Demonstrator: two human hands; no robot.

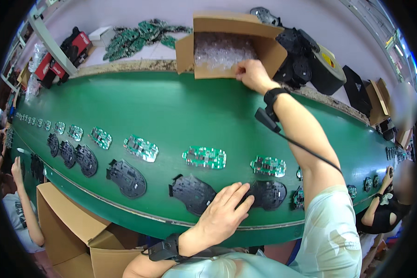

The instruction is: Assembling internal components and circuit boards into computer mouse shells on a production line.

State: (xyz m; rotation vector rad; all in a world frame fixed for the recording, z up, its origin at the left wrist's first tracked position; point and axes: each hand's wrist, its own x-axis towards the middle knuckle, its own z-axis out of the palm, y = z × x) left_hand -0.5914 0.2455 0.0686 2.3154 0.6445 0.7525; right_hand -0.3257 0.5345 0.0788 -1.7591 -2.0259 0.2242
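Note:
My right hand [253,75] reaches across to the front rim of an open cardboard box [213,72] holding small clear plastic pieces [220,48]. Its fingers are pinched together; whatever is between them is too small to make out. Close to me, my left hand [223,212] lies with fingers stretched out between two black plastic mouse base shells. One shell [190,192] is at its left, partly covered by it. The fingertips touch or nearly touch the other shell [270,194], at the right. Beyond them lie green circuit boards, one left of centre [204,157] and another to the right [268,166].
Further black shells [126,178] and boards [141,148] line the green belt [171,106] leftward. A heap of green boards [143,37] and black parts [294,55] flank the box on the far ledge. Empty-looking cartons [69,213] stand at lower left. Other people work at both sides.

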